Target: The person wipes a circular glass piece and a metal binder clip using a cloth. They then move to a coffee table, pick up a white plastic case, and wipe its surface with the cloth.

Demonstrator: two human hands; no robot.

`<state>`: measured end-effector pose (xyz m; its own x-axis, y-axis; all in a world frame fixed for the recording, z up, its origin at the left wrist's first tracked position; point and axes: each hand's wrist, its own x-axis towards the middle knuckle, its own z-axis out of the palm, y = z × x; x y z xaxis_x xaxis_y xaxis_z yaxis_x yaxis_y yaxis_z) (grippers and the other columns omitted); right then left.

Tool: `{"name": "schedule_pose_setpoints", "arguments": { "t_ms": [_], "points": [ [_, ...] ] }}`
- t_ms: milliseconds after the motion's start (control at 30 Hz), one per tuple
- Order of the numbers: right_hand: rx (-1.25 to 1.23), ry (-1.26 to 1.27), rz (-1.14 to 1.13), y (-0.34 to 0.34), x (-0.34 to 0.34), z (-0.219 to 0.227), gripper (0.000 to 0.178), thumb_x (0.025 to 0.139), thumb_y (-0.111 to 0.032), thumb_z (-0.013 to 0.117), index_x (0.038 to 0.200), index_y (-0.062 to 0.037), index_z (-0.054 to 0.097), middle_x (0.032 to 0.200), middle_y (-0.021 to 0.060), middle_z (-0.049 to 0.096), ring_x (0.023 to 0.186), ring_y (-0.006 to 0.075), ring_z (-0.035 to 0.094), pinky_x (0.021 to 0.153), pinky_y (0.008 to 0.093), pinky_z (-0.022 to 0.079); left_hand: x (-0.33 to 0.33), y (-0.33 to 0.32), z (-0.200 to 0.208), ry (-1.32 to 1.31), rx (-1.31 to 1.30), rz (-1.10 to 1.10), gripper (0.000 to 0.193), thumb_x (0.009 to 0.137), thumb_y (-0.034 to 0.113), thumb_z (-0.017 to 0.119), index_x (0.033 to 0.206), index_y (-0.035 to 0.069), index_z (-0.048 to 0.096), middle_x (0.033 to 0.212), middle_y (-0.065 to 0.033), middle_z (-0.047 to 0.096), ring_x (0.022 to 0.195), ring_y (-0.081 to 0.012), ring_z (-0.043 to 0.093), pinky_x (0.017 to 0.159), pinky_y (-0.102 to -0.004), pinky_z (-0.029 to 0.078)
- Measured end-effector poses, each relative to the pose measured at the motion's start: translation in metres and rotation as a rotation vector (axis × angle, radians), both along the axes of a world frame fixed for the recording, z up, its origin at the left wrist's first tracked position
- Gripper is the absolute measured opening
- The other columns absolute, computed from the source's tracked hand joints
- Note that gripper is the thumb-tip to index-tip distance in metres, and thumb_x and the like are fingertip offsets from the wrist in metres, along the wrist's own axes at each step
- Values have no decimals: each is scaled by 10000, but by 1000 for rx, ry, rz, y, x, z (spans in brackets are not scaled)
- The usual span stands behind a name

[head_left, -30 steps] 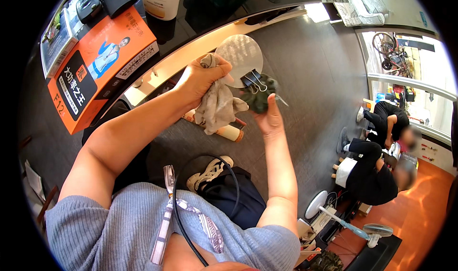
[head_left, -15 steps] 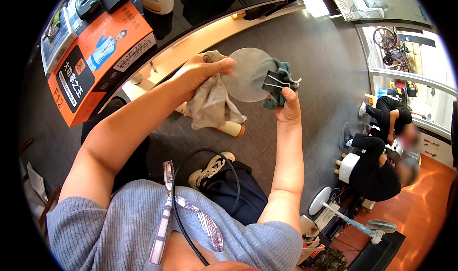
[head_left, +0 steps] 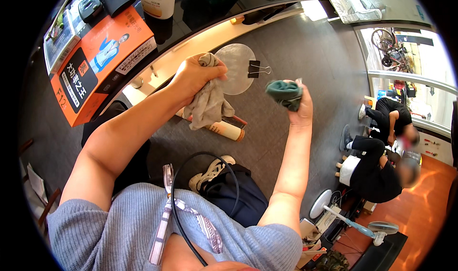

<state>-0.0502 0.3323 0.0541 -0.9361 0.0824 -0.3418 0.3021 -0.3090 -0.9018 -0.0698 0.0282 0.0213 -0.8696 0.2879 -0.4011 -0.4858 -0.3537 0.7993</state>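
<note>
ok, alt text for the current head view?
A person's left hand holds a beige cloth and a translucent round disc with a black binder clip on its right edge; the right hand grips a bunched green cloth, apart from the disc. An orange box sits at upper left.

Disc (head_left: 234, 73): right of my left hand (head_left: 196, 77)
Clip (head_left: 254, 69): on disc's right edge
Right cloth (head_left: 285, 93): in my right hand (head_left: 301, 110)
</note>
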Motion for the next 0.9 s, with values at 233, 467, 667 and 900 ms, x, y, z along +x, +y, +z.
{"name": "schedule_pose_setpoints", "arguments": {
  "t_ms": [233, 467, 667, 900],
  "points": [
    [170, 5, 389, -30, 8, 19, 722, 734, -259, 828, 1326, -13, 497, 860, 12, 630, 818, 86, 590, 774, 227, 460, 3, 2, 6, 155, -26, -26, 75, 825, 90, 701, 860, 44, 653, 788, -42, 666, 735, -99, 604, 696, -244, 481],
    [268, 86, 250, -43, 4, 19, 497, 752, -279, 814, 1124, -40, 588, 899, 11, 616, 830, 87, 578, 761, 234, 471, 2, 4, 5, 217, -92, -76, 82, 825, 127, 678, 826, 46, 662, 757, -18, 647, 692, -68, 549, 637, -233, 451],
    [209, 103, 201, -37, 5, 14, 344, 776, -268, 759, 995, -61, 593, 935, 21, 581, 849, 97, 566, 762, 242, 460, 1, 3, 4, 188, -168, -122, 83, 829, 104, 673, 876, 37, 659, 771, -32, 651, 699, -89, 585, 657, -232, 472],
    [40, 202, -237, 59, -11, 5, 275, 825, -322, 697, 946, -85, 626, 869, 37, 637, 778, 173, 645, 722, 361, 554, -3, -5, 2, -161, 170, 20, 87, 809, 73, 698, 875, 43, 649, 763, -54, 655, 626, -106, 607, 572, -238, 509]
  ]
}}
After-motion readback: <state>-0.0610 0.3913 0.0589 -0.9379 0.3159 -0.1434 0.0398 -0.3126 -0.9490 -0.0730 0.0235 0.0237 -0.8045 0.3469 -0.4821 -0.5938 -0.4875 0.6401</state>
